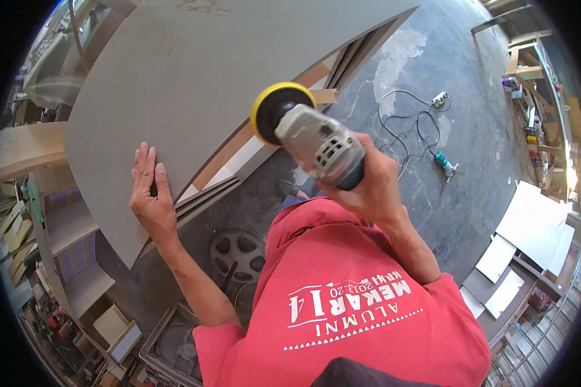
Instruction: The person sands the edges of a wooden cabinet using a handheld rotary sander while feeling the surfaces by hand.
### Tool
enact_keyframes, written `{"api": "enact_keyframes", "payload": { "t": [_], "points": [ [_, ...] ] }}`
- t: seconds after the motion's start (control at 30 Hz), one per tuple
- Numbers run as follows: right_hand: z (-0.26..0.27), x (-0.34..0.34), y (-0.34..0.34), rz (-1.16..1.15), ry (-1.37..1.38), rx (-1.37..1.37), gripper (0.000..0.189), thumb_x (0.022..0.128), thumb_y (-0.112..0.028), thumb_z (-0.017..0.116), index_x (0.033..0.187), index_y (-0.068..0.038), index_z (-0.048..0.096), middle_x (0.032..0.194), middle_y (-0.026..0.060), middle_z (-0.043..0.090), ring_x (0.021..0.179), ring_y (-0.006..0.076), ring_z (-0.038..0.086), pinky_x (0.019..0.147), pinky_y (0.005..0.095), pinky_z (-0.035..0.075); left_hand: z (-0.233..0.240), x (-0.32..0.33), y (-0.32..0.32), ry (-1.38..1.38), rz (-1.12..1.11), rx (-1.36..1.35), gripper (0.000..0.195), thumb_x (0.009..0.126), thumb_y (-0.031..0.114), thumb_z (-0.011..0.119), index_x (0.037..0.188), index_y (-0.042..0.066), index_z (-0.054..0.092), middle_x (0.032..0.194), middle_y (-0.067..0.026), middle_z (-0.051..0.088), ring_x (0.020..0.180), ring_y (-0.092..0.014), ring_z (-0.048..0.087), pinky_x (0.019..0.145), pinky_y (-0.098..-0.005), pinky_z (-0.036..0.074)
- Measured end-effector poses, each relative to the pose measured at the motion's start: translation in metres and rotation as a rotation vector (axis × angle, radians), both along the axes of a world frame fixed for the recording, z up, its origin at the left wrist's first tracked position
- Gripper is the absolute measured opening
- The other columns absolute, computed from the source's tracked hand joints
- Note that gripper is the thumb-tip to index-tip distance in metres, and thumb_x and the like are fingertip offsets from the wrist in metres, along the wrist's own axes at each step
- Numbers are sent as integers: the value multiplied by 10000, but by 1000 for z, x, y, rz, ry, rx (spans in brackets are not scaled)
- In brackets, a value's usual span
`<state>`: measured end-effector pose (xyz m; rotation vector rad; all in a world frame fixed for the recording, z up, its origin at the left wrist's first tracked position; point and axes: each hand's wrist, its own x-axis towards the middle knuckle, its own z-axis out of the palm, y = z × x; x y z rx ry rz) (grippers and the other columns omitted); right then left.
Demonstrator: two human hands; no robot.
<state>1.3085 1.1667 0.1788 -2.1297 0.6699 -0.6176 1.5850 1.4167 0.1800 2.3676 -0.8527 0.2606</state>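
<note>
A large grey panel [184,92] spreads before me, its near edge curved, with framing and grey slats beneath it. Flat on its near left part lies my left hand [151,193], fingers together, holding nothing. My right hand [375,186] grips a grey-bodied power sander [319,140]. The sander's round pad, black with a yellow rim [286,112], faces away from me near the panel's near edge. Whether the pad touches the panel I cannot tell. Brown stains mark the panel's far part.
On the concrete floor [445,203] to the right lie a teal power tool [445,164], tangled cables and a white power strip [439,99]. White boards [532,222] are stacked at lower right. A spoked wheel [237,255] and a box fan [176,338] stand near my left elbow; shelving [75,242] lines the left.
</note>
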Motion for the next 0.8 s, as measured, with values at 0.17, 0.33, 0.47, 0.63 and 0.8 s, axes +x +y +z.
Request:
{"api": "enact_keyframes", "payload": {
  "t": [0.17, 0.33, 0.47, 0.63, 0.8],
  "points": [
    [-1, 6, 22, 61, 43, -53, 704, 670, -253, 943, 1269, -66, 623, 1051, 170, 751, 919, 368, 765, 787, 442, 608, 0, 1, 0, -10, -16, -1, 327, 1081, 134, 609, 1380, 55, 717, 1478, -89, 674, 1453, -277, 565, 1236, -429, 387],
    [-1, 6, 19, 38, 41, -27, 707, 661, -237, 937, 1269, -67, 619, 1067, 175, 747, 926, 372, 762, 787, 448, 606, 2, 1, -2, 19, -7, -23, 322, 1070, 95, 615, 1368, 36, 720, 1476, -99, 675, 1456, -269, 562, 1239, -423, 383],
    [-4, 0, 0, -20, 24, -27, 694, 667, -222, 926, 1268, -67, 615, 1036, 176, 751, 897, 382, 764, 782, 445, 609, 1, 4, 4, 30, -9, 5, 331, 1093, 186, 613, 1398, 105, 714, 1529, -57, 635, 1497, -245, 511, 1244, -419, 395],
    [-10, -8, -31, -62, 10, -11, 687, 690, -237, 926, 1275, -71, 607, 1004, 171, 757, 873, 381, 769, 762, 438, 612, 3, 1, 2, 34, -10, -8, 331, 1065, 66, 602, 1373, 21, 714, 1493, -110, 661, 1464, -268, 553, 1247, -429, 372],
    [-10, -16, -63, -114, -2, 8, 624, 737, -270, 924, 1242, -72, 615, 1010, 168, 760, 869, 375, 774, 761, 439, 611, 2, 0, 1, 54, 17, -1, 337, 1069, 65, 594, 1383, 17, 707, 1502, -102, 655, 1467, -267, 548, 1245, -419, 376]
  ]
}}
